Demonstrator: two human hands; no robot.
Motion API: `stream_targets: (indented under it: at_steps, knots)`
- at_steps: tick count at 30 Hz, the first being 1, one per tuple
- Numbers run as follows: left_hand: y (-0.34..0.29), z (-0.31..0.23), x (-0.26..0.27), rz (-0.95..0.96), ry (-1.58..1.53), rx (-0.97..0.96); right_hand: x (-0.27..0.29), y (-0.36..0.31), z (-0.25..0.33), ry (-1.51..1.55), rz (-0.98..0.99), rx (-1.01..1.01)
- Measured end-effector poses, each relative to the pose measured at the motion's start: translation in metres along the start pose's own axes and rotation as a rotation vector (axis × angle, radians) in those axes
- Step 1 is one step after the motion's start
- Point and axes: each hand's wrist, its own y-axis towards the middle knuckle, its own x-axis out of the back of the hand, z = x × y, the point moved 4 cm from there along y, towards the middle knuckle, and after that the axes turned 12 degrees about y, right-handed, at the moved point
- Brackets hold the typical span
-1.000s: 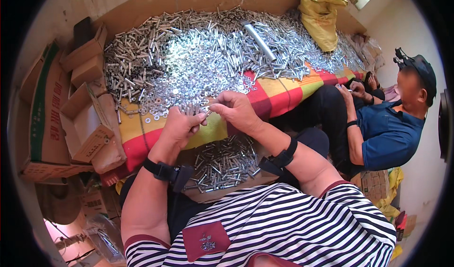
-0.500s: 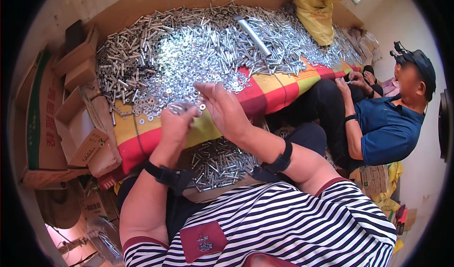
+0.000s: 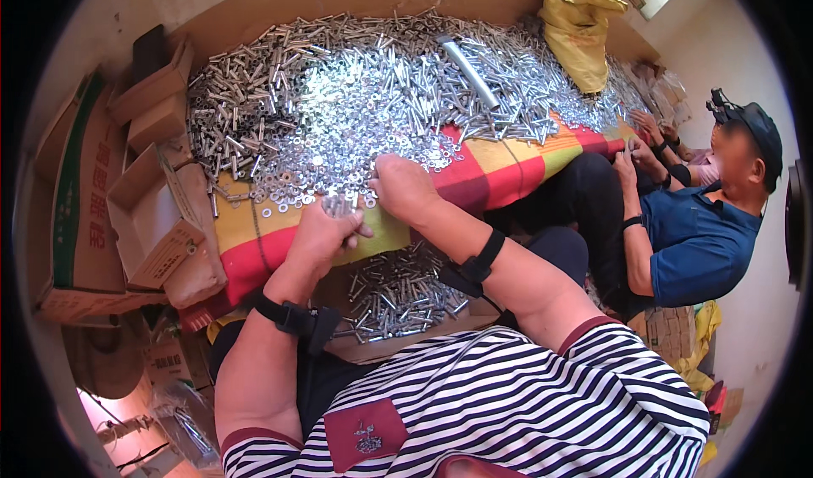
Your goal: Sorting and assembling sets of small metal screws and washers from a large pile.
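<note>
Near the front edge of the heap, my left hand [image 3: 324, 234] is closed around several silvery metal bolts [image 3: 340, 203], their ends standing up from the fist. My right hand [image 3: 403, 188] is just to its right, fingers curled down at the loose washers; whatever it pinches is hidden behind the knuckles. Flat metal washers [image 3: 296, 163] and nuts lie thickly around and beyond both hands, on a checked red, yellow and green cloth [image 3: 467, 188]. Below my hands, a box of finished-looking metal bolts [image 3: 398, 296] sits between my legs.
A wide heap of metal sleeves [image 3: 233, 97] and bolts covers the back. A metal tube [image 3: 470, 73] lies on it, near a yellow sack [image 3: 586, 29]. Open cardboard boxes [image 3: 157, 215] stand at left. At right sits a co-worker in a blue shirt [image 3: 707, 241], hands over the cloth.
My right hand has turned from open and upright to curled down at the washers. The left hand has moved slightly right and down. The view has shifted a little.
</note>
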Motion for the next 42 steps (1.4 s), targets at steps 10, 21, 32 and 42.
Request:
stream_targets:
  at_steps: [10,21,32,42]
  knots:
    - [0.018,0.004,0.007,-0.235,0.143,-0.044,-0.005,-0.014,-0.001,0.001,0.028,0.192]
    - [0.012,0.002,-0.006,-0.211,0.338,-0.167,0.017,-0.037,-0.017,1.146,0.119,-0.239]
    - [0.005,-0.012,0.002,-0.229,0.499,-0.596,0.019,-0.034,-0.005,1.358,0.349,-0.328]
    - [0.019,0.007,0.006,-0.319,0.209,-0.148,0.021,0.012,-0.025,-0.051,-0.168,0.135]
